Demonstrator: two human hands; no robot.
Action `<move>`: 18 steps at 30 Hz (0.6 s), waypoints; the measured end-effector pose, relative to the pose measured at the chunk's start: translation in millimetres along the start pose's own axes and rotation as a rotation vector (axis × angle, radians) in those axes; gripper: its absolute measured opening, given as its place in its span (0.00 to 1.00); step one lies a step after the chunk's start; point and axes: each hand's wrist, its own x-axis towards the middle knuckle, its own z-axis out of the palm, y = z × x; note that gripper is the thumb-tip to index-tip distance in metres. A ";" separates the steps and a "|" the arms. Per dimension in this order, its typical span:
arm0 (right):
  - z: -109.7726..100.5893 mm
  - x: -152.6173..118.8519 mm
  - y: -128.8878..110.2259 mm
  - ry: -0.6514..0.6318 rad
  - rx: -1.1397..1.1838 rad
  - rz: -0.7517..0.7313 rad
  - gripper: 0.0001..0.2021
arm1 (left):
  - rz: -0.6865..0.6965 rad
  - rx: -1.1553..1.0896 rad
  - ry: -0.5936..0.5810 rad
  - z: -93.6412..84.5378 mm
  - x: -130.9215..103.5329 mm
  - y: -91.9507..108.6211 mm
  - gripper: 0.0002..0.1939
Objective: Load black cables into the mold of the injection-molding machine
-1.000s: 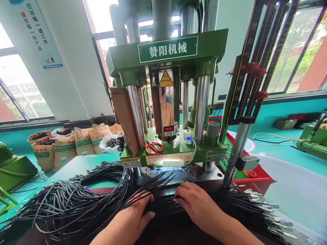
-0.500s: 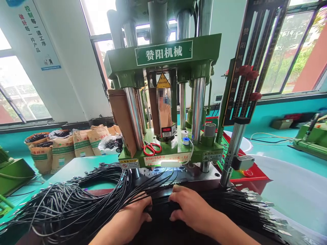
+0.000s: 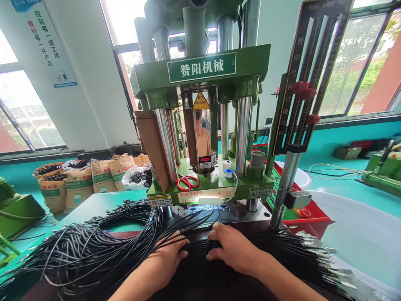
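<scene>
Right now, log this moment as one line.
left hand: flat on black cables | right hand: on same bundle | behind: green press, red scissors

A: What stands ahead of you?
B: One green press machine [image 3: 200,83] with chrome columns [image 3: 243,125] and a yellow warning triangle [image 3: 201,101]. On its base you have red-handled scissors [image 3: 187,182] and two tape rolls [image 3: 228,168].
A: And to your left?
B: Brown paper sacks [image 3: 78,182] by the wall, under the window [image 3: 21,113], with a blue-edged notice [image 3: 45,44] above. To your right, a white tub [image 3: 360,234].
</scene>
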 end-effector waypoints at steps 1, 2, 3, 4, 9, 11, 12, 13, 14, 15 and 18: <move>-0.5 1.0 0.8 0.001 -0.004 0.002 0.13 | 0.009 -0.007 0.009 1.0 2.3 -0.8 0.15; -1.0 2.0 1.5 0.000 -0.008 0.002 0.11 | 0.014 -0.016 0.015 1.8 4.2 -1.7 0.14; -1.4 3.2 1.9 -0.004 -0.011 0.000 0.09 | 0.018 -0.025 0.018 2.6 5.8 -2.7 0.13; -1.8 4.4 2.1 -0.008 -0.015 -0.002 0.08 | 0.017 -0.032 0.023 3.4 6.9 -3.7 0.13; 0.3 10.6 0.3 -0.019 -0.047 -0.002 0.07 | -0.003 0.001 0.050 10.3 8.3 -9.5 0.13; 2.1 12.6 -0.7 -0.027 -0.065 -0.003 0.08 | -0.009 0.020 0.070 13.6 8.5 -11.6 0.14; 2.9 13.4 -1.0 -0.032 -0.073 -0.007 0.08 | -0.012 0.025 0.085 14.9 8.8 -12.5 0.14; 3.4 14.2 -1.3 -0.037 -0.079 -0.011 0.08 | -0.014 0.028 0.097 16.0 9.1 -13.3 0.14; 3.7 14.9 -1.6 -0.044 -0.085 -0.017 0.09 | -0.014 0.027 0.103 16.8 9.5 -14.0 0.14; 3.7 15.5 -1.9 -0.050 -0.090 -0.022 0.08 | -0.014 0.024 0.104 17.3 10.0 -14.5 0.13; 2.7 16.6 -3.1 -0.053 -0.093 -0.026 0.08 | -0.021 0.006 0.098 17.9 10.9 -15.2 0.13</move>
